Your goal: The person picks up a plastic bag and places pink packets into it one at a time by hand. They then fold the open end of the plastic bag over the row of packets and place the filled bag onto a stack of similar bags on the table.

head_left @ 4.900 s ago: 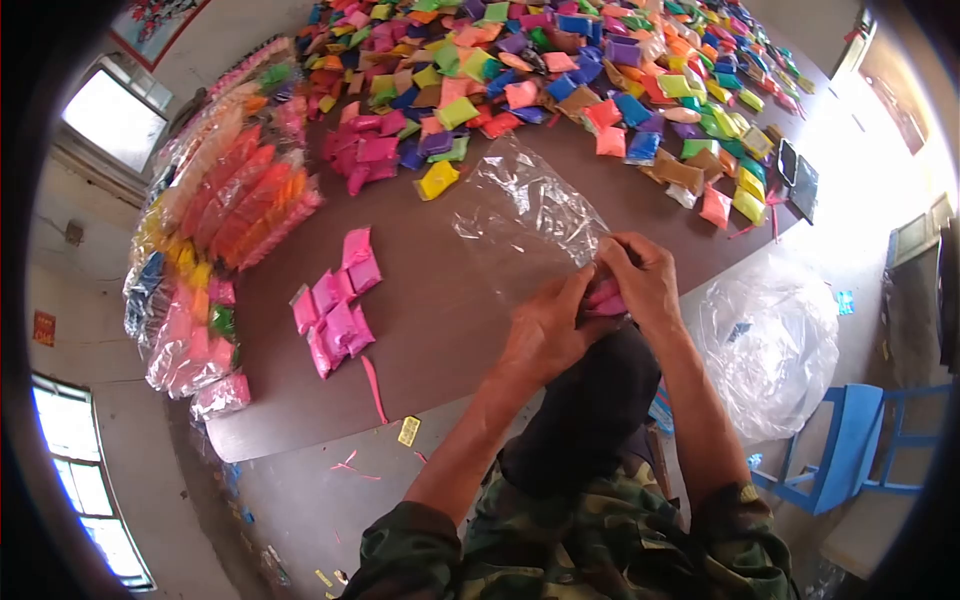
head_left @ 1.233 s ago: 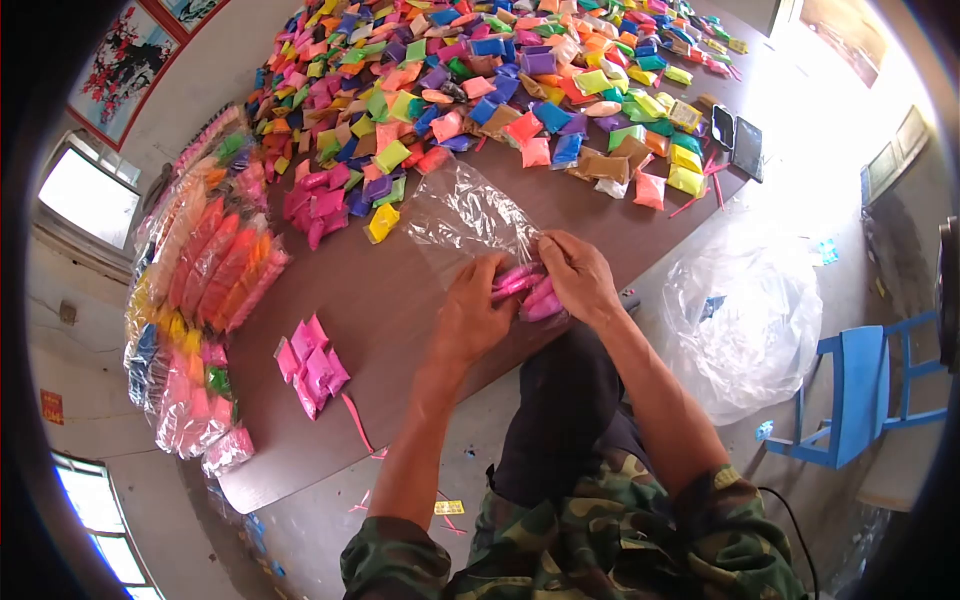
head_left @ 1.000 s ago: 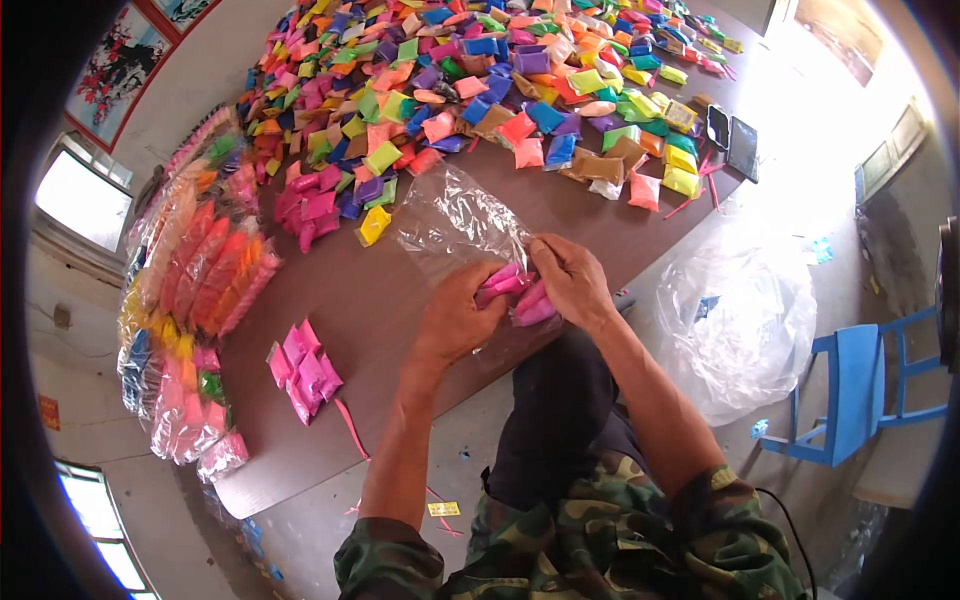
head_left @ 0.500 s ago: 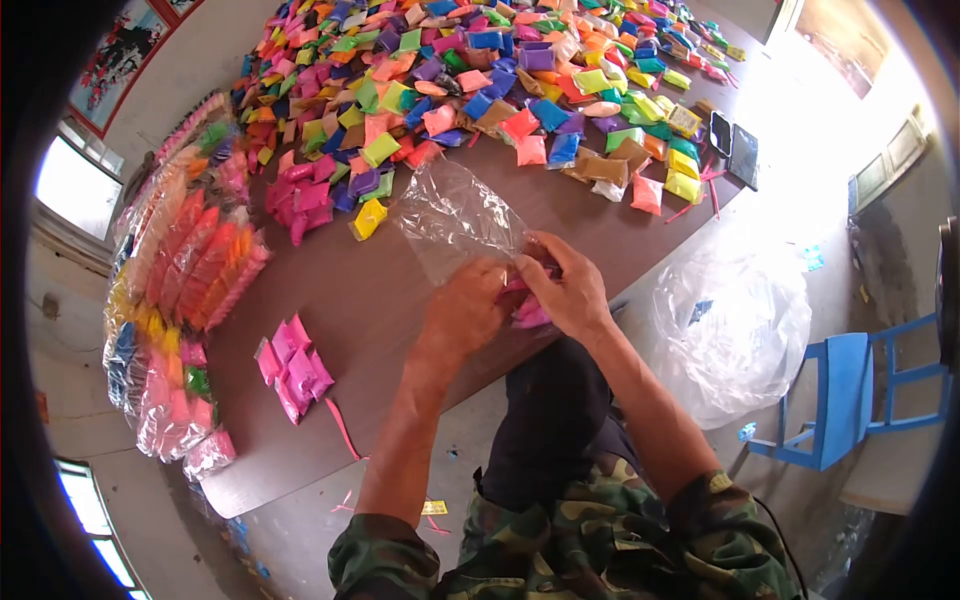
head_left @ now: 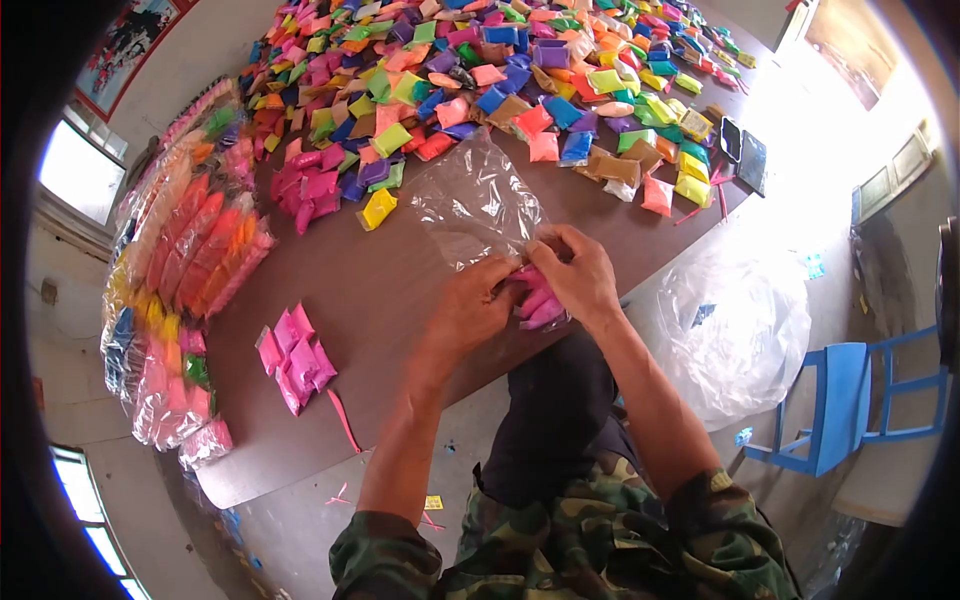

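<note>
Head view: both hands meet at the near edge of the brown counter (head_left: 400, 290), working a bundle of pink packets (head_left: 533, 300) at the mouth of a clear plastic bag (head_left: 478, 200). The left hand (head_left: 468, 308) has its grip closed around the near end of the bundle, fingers curled over the packets. The right hand (head_left: 578, 278) pinches the bag's edge together with the packets, thumb and fingertips narrow.

The bag lies crumpled on the counter, stretching away from the hands toward the spread of coloured packets (head_left: 500, 70). It looks thin, limp and slippery, likely to fold shut unless held by its rim. The packets look small, light and soft, apt to slide against each other, so a grip around the whole bundle seems safer than one at the tips.

A small heap of loose pink packets (head_left: 295, 355) lies well apart to the left, near filled bags (head_left: 190, 260) at the counter's edge.
</note>
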Action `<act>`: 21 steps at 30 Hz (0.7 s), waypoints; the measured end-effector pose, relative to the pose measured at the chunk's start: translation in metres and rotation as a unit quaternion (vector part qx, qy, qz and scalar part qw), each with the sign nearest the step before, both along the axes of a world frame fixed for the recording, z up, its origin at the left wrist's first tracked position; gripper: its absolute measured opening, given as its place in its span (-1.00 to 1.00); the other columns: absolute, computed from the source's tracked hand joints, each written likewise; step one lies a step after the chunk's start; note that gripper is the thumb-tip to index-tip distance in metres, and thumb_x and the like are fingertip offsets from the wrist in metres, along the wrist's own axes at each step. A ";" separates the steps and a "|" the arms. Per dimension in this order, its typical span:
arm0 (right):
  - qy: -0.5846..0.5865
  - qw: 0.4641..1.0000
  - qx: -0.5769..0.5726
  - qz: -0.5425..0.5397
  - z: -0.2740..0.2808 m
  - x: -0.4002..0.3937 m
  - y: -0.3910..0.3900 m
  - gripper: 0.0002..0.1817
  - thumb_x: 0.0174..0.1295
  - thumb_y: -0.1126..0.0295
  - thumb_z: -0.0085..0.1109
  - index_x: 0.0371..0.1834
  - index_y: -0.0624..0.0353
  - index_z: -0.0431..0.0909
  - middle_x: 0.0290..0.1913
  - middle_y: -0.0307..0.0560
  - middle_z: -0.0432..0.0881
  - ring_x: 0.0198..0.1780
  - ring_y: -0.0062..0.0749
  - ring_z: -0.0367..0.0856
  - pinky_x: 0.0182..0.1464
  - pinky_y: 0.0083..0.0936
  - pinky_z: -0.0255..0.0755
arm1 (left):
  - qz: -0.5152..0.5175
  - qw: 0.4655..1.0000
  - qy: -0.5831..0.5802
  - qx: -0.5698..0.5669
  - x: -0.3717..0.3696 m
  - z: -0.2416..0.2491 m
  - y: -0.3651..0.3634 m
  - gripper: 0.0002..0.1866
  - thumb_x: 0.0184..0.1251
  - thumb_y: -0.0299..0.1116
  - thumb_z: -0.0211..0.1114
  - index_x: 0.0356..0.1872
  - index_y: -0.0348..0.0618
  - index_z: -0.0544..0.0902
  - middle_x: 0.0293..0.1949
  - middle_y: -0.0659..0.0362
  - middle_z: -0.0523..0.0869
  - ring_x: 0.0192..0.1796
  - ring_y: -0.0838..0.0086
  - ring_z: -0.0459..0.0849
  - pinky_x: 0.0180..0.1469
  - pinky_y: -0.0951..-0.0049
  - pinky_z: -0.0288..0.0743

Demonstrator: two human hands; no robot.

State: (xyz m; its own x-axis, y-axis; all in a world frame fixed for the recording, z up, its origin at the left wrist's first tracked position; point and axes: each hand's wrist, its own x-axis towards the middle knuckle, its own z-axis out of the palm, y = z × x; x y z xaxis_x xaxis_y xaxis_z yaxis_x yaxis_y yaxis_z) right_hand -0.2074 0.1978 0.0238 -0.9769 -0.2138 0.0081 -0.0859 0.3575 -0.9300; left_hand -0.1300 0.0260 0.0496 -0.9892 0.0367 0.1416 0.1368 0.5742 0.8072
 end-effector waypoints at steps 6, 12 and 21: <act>0.004 0.999 0.029 -0.013 0.010 0.010 -0.001 -0.60 0.29 0.02 0.36 -0.06 0.12 0.79 -0.22 -0.04 0.85 -0.09 -0.13 0.84 0.03 -0.25 0.62 | 0.002 0.995 0.014 0.098 0.001 -0.015 0.001 -0.67 0.49 -0.44 0.36 0.22 -0.25 0.72 0.02 -0.05 0.84 0.05 0.27 0.83 0.13 0.29 0.64; -0.004 0.999 0.022 -0.026 0.008 0.006 -0.002 -0.55 0.27 0.01 0.40 0.03 0.12 0.80 -0.19 -0.07 0.85 -0.09 -0.18 0.84 0.05 -0.26 0.63 | 0.061 0.996 0.041 0.042 0.011 -0.017 -0.008 -0.61 0.50 -0.41 0.34 0.28 -0.26 0.68 0.03 -0.06 0.85 0.06 0.24 0.84 0.17 0.31 0.66; 0.014 0.999 -0.030 -0.023 -0.015 -0.003 -0.003 -0.56 0.25 0.07 0.45 0.06 0.14 0.81 -0.21 -0.13 0.83 -0.13 -0.38 0.78 0.03 -0.37 0.60 | 0.326 0.929 -0.004 -0.175 0.100 0.022 -0.089 -0.61 0.44 -0.23 0.49 0.19 -0.16 0.75 -0.02 -0.02 0.86 -0.05 0.29 0.87 0.01 0.24 0.72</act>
